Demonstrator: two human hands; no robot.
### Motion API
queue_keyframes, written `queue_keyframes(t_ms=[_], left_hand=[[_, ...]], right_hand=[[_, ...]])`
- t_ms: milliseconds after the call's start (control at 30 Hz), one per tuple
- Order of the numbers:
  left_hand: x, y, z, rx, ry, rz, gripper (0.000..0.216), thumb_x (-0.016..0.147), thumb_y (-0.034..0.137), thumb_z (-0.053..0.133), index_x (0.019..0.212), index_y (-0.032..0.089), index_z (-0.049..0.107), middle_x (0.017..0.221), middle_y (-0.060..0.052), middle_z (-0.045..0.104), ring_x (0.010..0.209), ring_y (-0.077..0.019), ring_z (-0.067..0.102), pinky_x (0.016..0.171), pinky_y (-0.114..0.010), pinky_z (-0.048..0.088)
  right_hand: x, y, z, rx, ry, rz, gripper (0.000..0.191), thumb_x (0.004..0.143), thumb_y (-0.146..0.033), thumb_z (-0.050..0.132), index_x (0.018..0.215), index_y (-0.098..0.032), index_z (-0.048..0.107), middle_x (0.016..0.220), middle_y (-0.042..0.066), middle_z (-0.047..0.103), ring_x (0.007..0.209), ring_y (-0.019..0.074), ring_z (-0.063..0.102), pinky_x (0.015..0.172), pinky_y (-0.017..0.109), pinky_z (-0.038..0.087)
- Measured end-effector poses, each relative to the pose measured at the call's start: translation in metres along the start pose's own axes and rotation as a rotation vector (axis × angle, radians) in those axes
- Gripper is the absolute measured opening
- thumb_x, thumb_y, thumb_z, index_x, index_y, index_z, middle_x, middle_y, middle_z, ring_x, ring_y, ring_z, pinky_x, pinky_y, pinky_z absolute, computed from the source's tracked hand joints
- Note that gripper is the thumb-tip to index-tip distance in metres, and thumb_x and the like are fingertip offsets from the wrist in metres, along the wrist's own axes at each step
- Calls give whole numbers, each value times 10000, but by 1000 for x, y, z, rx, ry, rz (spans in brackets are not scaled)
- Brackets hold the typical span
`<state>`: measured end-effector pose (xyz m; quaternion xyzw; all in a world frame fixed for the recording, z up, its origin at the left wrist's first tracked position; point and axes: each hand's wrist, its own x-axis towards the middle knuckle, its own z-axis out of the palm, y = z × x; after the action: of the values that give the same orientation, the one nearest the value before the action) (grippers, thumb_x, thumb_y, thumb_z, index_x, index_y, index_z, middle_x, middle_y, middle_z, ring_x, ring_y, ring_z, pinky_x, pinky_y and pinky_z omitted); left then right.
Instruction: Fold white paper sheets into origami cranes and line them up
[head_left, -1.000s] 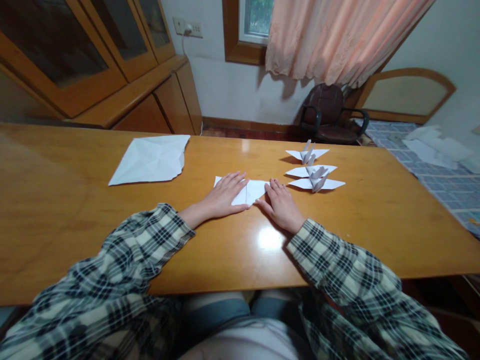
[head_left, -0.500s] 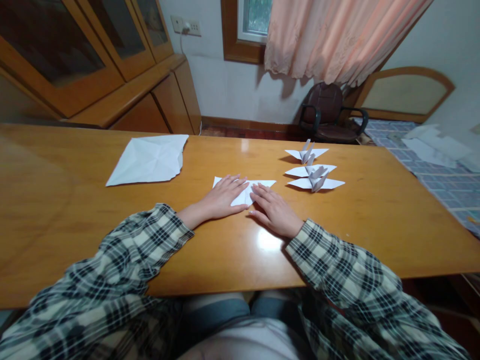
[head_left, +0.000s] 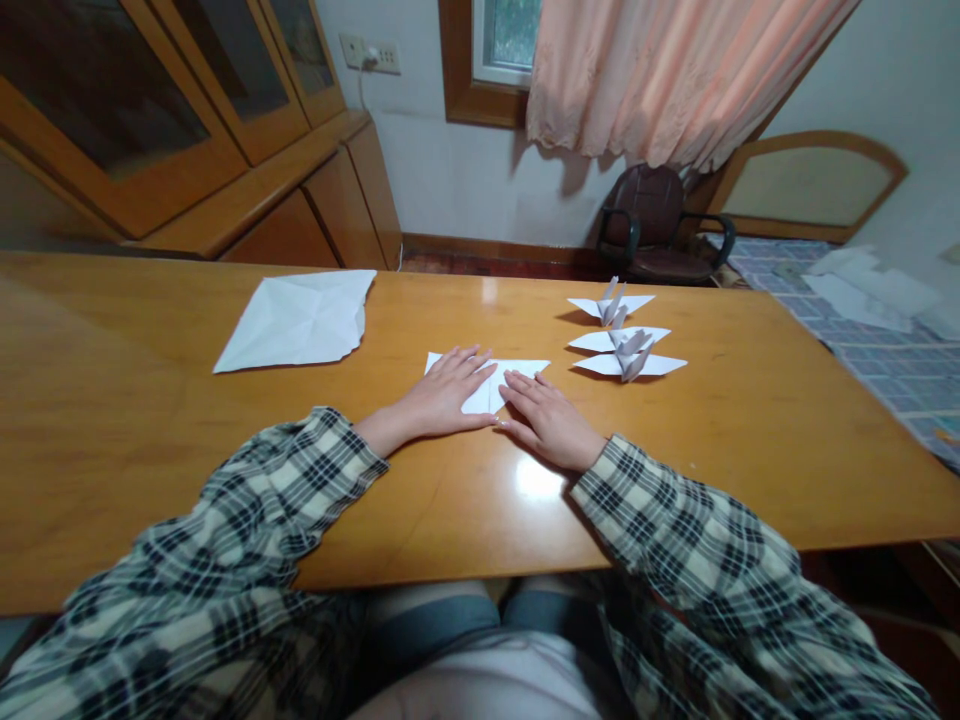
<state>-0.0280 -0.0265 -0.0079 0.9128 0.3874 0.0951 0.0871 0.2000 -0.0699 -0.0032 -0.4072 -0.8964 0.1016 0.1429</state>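
Note:
A white sheet of paper folded into a triangle (head_left: 484, 394) lies on the table in front of me, its long edge away from me and its point toward me. My left hand (head_left: 448, 392) rests flat over its left part, fingers stretched out. On its right part lies my right hand (head_left: 549, 418), fingers extended and slightly apart. Both thumb tips meet near the triangle's lower point. The hands hide parts of the paper.
Three folded paper cranes (head_left: 630, 362) stand in a row to the right. A creased white sheet (head_left: 300, 322) with one ragged edge lies at the left. Beyond the wooden table (head_left: 420, 510) are a brown office chair (head_left: 652, 225) and a cabinet (head_left: 300, 215).
My right hand has shifted very slightly, and its thumb now meets my left thumb. The paper stays in place.

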Motion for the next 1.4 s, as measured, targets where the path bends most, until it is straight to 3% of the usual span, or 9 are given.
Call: queue_keyframes(t_ms=[100, 200, 400, 600, 800, 933, 1100, 1233, 1400], left_hand=[[-1, 1, -3, 45, 50, 33, 794, 801, 697, 515, 1419, 205, 432, 1535, -120, 343, 1443, -315, 212, 1189, -517, 124], [-1, 5, -8, 100, 72, 87, 669, 833, 664, 502, 1321, 209, 551, 1460, -105, 460, 1391, -311, 319, 1180, -505, 177], [-6, 16, -10, 83, 50, 149, 453, 936, 481, 433, 1239, 195, 612, 1284, -110, 614, 1225, -279, 517, 1051, -441, 406], [-8, 26, -10, 145, 49, 107, 335, 945, 327, 442, 1162, 149, 627, 1198, -139, 644, 1153, -267, 571, 998, -422, 461], [-9, 24, -15, 239, 90, 98, 274, 958, 172, 380, 933, 100, 644, 895, -137, 672, 897, -238, 628, 801, -364, 510], [-9, 18, -17, 308, 197, 170, 256, 968, 182, 390, 873, 118, 619, 831, -108, 646, 824, -221, 603, 726, -334, 491], [-11, 18, -19, 216, 371, 209, 294, 995, 250, 357, 900, 141, 612, 828, -86, 649, 809, -195, 593, 762, -322, 479], [-12, 17, -20, -24, 536, 83, 300, 997, 306, 361, 918, 158, 610, 842, -72, 666, 807, -177, 606, 768, -303, 478], [-10, 13, -23, -377, 710, -152, 285, 981, 358, 398, 884, 178, 596, 786, -27, 638, 733, -150, 591, 693, -258, 451]], right_hand=[[3, 5, -1, 10, 37, -10, 405, 971, -276, 393, 1333, -180, 547, 1427, 121, 504, 1362, 213, 417, 1168, 496, 243], [4, 9, -2, 19, 65, -15, 406, 922, -173, 414, 1290, -196, 583, 1387, 89, 551, 1320, 199, 471, 1159, 488, 259], [5, 7, -5, 48, 83, 4, 375, 922, -181, 438, 1248, -226, 619, 1338, 77, 597, 1279, 197, 514, 1141, 486, 272], [5, 9, -6, 14, 132, 93, 332, 926, -218, 466, 1209, -234, 640, 1300, 61, 627, 1272, 225, 510, 1118, 501, 272], [7, 20, -5, -19, 184, 106, 338, 923, -235, 500, 1239, -223, 618, 1311, 73, 616, 1260, 248, 504, 1080, 491, 313], [8, 26, -7, -11, 243, 106, 290, 915, -279, 549, 1177, -211, 653, 1231, 77, 663, 1192, 263, 545, 1039, 475, 347], [9, 28, -13, 19, 323, 107, 163, 897, -273, 584, 983, -222, 714, 1033, 68, 725, 1066, 256, 599, 983, 454, 370], [8, 26, -21, 133, 427, 146, 134, 880, -266, 595, 856, -215, 716, 902, 62, 722, 907, 231, 620, 880, 407, 430], [7, 27, -27, 523, 651, 256, 176, 840, -381, 655, 858, -208, 678, 881, 47, 696, 858, 204, 630, 832, 370, 492]])
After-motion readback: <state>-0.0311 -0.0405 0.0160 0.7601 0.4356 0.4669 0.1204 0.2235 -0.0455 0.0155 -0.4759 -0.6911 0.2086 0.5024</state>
